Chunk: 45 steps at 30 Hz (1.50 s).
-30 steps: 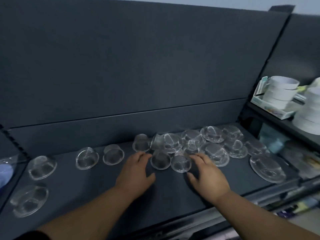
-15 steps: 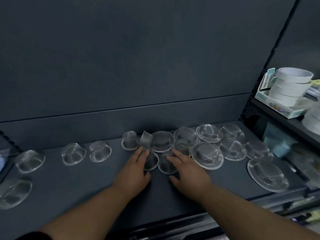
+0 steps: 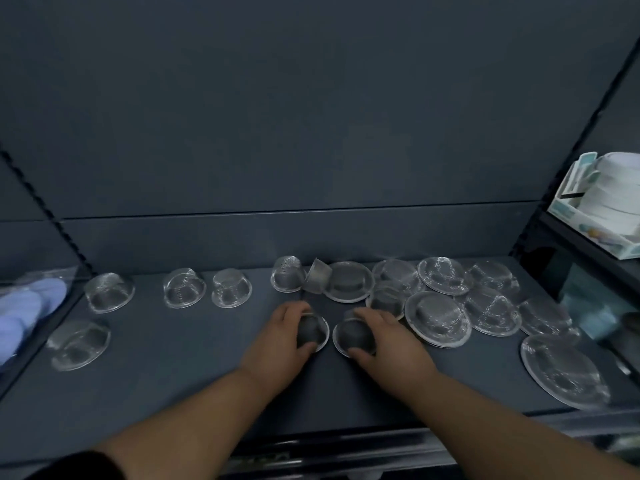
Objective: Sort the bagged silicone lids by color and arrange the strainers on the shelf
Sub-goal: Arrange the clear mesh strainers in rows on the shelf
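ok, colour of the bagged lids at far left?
Pale blue lids, seen in the head view.

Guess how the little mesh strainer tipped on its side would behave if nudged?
The tipped strainer probably rolls, its round wall resting on the shelf. Thin open mesh suggests it is light. The wide strainer beside it may stop it.

Fine shiny metal mesh strainers (image 3: 438,315) on a matt dark grey shelf (image 3: 180,358).

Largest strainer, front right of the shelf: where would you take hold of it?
Pinch the raised mesh dome from above, across its width. The largest strainer appears to lie rim-down and flat on the shelf, so its thin rim probably offers little purchase.
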Available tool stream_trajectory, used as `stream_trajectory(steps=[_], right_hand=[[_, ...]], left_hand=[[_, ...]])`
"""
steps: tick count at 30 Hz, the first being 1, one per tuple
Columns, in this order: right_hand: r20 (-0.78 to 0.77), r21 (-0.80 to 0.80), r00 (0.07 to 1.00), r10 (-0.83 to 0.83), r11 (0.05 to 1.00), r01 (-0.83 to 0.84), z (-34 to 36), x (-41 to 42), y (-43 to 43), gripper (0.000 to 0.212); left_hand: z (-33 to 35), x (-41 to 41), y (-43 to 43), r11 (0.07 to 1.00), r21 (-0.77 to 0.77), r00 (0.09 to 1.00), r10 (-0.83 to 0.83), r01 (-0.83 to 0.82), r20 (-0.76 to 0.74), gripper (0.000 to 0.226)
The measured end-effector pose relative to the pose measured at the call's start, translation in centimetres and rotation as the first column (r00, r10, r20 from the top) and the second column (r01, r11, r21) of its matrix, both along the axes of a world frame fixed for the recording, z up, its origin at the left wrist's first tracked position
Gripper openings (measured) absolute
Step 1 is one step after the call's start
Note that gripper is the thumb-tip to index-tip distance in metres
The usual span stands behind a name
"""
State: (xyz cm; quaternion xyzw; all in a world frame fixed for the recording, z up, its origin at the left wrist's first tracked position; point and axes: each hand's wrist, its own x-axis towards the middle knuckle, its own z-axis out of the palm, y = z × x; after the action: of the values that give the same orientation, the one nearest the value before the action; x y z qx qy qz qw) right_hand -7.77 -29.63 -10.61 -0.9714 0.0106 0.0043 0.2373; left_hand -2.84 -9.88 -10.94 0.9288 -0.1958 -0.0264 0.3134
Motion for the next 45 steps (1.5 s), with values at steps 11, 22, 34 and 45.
stream_trajectory(steps=[11, 22, 34, 45], right_hand=[[0.081, 0.087, 0.996, 0.043, 0.995, -0.050, 1.8, 2.2, 8.9, 0.060], [0.038, 0.148, 0.996, 0.079, 0.986, -0.083, 0.7, 5.2, 17.9, 0.065], [0.004, 0.076, 1.000, 0.024, 0.997, -0.025, -0.5, 6.2, 20.8, 0.063], [0.075, 0.149, 0.995, -0.059, 0.988, 0.047, 0.1, 5.3, 18.5, 0.070]], left_hand=[[2.0, 0.8, 11.7, 0.984, 0.003, 0.984, 0.179, -0.179, 0.002, 0.058], [1.0, 2.7, 20.4, 0.982, 0.051, 0.983, 0.181, -0.182, 0.031, 0.057], [-0.3, 3.2, 22.4, 0.985, 0.099, 0.989, 0.141, -0.144, 0.042, 0.056], [0.8, 3.0, 19.7, 0.984, 0.092, 0.981, 0.138, -0.152, 0.139, 0.073]])
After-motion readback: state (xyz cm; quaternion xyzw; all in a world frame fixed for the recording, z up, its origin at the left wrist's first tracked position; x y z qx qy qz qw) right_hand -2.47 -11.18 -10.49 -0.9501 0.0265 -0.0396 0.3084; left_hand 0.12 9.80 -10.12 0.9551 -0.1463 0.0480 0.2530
